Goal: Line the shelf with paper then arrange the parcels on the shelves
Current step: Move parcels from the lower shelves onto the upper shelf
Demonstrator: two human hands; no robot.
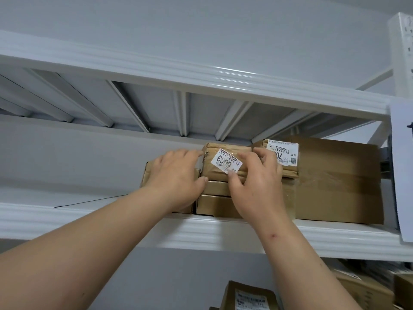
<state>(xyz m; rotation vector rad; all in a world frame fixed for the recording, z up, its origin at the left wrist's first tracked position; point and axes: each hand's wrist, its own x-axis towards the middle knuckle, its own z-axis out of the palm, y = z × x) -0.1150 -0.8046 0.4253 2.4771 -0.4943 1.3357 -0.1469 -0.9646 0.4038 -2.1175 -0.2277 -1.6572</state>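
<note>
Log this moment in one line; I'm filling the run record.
left hand on side parcel | right hand holds labelled parcel | shelf stacking

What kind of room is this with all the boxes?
Probably a parcel storeroom: white metal shelves, brown cardboard parcels stacked on them, and printed number labels stuck on the parcels.
</note>
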